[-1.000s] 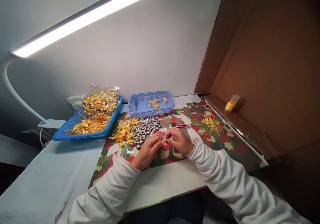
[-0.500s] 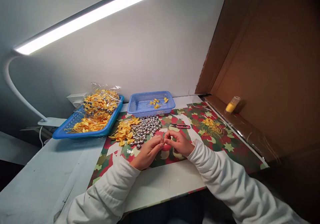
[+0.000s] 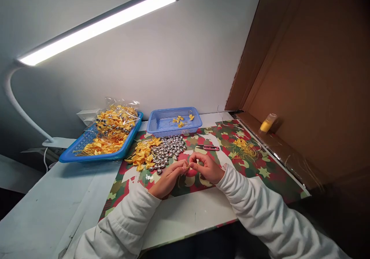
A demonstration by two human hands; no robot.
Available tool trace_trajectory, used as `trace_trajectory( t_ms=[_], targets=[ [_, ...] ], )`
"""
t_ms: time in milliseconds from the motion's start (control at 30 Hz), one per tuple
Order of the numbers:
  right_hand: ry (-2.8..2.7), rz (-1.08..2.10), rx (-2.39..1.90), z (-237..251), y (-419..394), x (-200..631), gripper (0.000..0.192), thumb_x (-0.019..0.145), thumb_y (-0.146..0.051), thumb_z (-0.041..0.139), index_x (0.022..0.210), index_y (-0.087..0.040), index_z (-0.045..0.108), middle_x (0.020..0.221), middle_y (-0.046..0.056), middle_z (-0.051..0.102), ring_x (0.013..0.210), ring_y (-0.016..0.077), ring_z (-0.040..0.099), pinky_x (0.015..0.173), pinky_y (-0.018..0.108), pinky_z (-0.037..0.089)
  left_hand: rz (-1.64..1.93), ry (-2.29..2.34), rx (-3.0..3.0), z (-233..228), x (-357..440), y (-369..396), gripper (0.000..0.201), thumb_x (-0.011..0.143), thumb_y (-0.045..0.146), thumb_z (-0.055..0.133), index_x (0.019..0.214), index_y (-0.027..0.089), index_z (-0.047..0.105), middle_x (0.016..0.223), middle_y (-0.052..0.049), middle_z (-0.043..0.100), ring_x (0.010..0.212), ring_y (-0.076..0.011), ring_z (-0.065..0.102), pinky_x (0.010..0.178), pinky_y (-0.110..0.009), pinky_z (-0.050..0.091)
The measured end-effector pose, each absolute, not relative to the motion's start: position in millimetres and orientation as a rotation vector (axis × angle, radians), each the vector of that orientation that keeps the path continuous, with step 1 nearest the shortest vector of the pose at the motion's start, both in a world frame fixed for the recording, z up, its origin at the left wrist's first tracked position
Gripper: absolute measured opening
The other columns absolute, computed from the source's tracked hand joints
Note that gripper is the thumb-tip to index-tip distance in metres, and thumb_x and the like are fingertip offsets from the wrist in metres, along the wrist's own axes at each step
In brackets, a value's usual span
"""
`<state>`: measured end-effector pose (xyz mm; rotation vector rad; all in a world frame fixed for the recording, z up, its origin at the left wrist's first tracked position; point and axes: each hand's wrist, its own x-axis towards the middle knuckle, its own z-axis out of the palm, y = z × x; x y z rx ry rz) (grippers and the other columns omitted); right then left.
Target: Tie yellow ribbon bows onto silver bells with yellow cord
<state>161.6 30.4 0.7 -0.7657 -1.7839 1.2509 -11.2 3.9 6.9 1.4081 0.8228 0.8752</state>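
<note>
Here I am, both hands low over the patterned cloth, meeting fingertip to fingertip at the middle of the table. My left hand has thumb and forefinger drawn together in a tight pinch on a yellow cord. My right hand comes in opposite, forefinger bent in an arch, its tip pressed to the thumb at the same bit of cord; the other fingers are curled in. The cord sits right between the two pinches, just above the cloth, with a thin loose length hanging below (what else is tucked under my fingertips, I can't tell).

How does it handle? I'd call it next to weightless, soft and limp, with no stiffness to push against, so it wants pulling, not poking. It's fine enough to slip off a fingertip, so the place to hold is close in, a pinch on either side of the working spot, firm but not yanking.

Just beyond my left hand lie the silver balls, smooth and surely quick to roll, touching the yellow bows, which look light and easy to crush. Past my right hand, the pink snips lie flat on the cloth.
</note>
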Motion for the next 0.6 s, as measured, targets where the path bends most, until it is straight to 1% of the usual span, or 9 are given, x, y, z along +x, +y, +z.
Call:
trace_trajectory(
  t_ms=[200,333,600],
  targets=[
    [-1.83,1.168,-0.769,0.6,29.0,160.9,0.03,0.085,-0.048,0.054,0.075,-0.019,0.053,0.075,0.001,0.054,0.072,0.0151,0.049,0.071,0.03,0.04,0.859,0.816,1.319,5.4,-10.9,3.3,0.023,0.08,0.031,0.048,0.064,0.019,0.038,0.068,0.002,0.034,0.065,-0.0133,0.031,0.062,-0.026,0.03],
    [-1.847,1.081,-0.773,-0.3,27.5,159.4,0.026,0.086,-0.043,0.055,0.074,-0.019,0.055,0.077,0.002,0.057,0.076,0.0166,0.052,0.074,0.032,0.041,0.845,0.818,1.302,2.6,-11.8,3.6,0.022,0.08,0.032,0.05,0.065,0.018,0.04,0.07,0.002,0.036,0.067,-0.0134,0.033,0.065,-0.026,0.031],
    [-1.904,0.896,-0.787,-1.6,26.0,157.7,0.021,0.088,-0.035,0.052,0.075,-0.019,0.058,0.078,0.003,0.06,0.08,0.018,0.053,0.077,0.033,0.04,0.848,0.827,1.21,2.2,-10.8,4.6,0.022,0.078,0.032,0.054,0.067,0.018,0.044,0.07,0.002,0.039,0.067,-0.0127,0.034,0.064,-0.025,0.032]
  ],
)
